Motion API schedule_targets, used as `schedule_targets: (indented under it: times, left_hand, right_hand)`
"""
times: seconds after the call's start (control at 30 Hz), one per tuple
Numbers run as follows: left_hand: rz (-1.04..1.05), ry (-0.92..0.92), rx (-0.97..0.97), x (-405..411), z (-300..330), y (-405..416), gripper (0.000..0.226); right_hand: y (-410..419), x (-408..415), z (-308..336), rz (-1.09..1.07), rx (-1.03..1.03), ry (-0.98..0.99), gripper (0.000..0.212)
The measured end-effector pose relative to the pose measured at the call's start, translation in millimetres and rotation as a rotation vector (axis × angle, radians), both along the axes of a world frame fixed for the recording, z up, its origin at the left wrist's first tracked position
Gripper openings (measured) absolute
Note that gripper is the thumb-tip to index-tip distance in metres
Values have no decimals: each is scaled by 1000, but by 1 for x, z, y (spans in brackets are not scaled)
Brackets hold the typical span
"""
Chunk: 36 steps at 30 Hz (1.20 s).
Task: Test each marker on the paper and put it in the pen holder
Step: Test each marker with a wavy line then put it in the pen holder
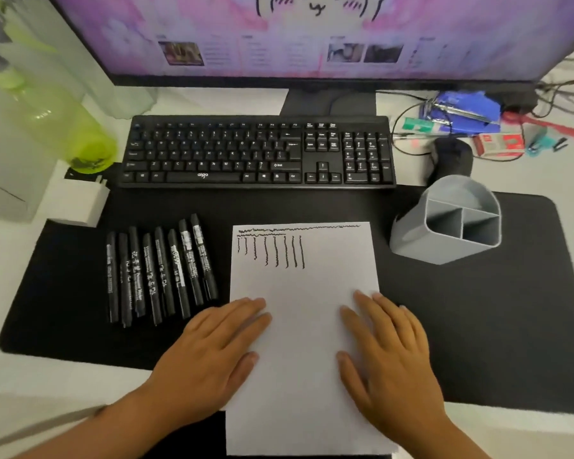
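Observation:
A white sheet of paper (pixel 304 293) lies on the black desk mat, with wavy black test lines near its top edge. My left hand (pixel 212 352) rests flat on the paper's left edge and my right hand (pixel 388 356) rests flat on its right side; both hold nothing. Several capped black markers (pixel 159 273) lie side by side on the mat left of the paper. A grey pen holder (pixel 448 223) with divided compartments stands to the upper right of the paper and looks empty.
A black keyboard (pixel 259 152) and a monitor (pixel 312 38) sit behind the mat (pixel 478 326). A green bottle (pixel 63 127) and a white box (pixel 77 202) stand at the left. A black mouse (pixel 451 159), cables and small clutter lie at the back right.

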<state>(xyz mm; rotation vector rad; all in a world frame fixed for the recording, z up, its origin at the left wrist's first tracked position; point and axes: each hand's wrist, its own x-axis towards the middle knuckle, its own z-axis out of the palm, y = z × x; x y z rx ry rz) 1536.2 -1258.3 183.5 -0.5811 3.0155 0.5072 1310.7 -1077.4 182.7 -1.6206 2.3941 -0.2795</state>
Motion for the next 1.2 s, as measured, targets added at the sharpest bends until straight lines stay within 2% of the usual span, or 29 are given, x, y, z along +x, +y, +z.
schedule_targets:
  times: [0.53,1.2]
  left_hand:
    - [-2,114,-122,7,-8,6,52]
    - [-39,231,-66,9,-9,6,49]
  right_hand:
    - [8,10,-8,13,-160,127,55]
    - [9,15,-6,-19,-180,126,54]
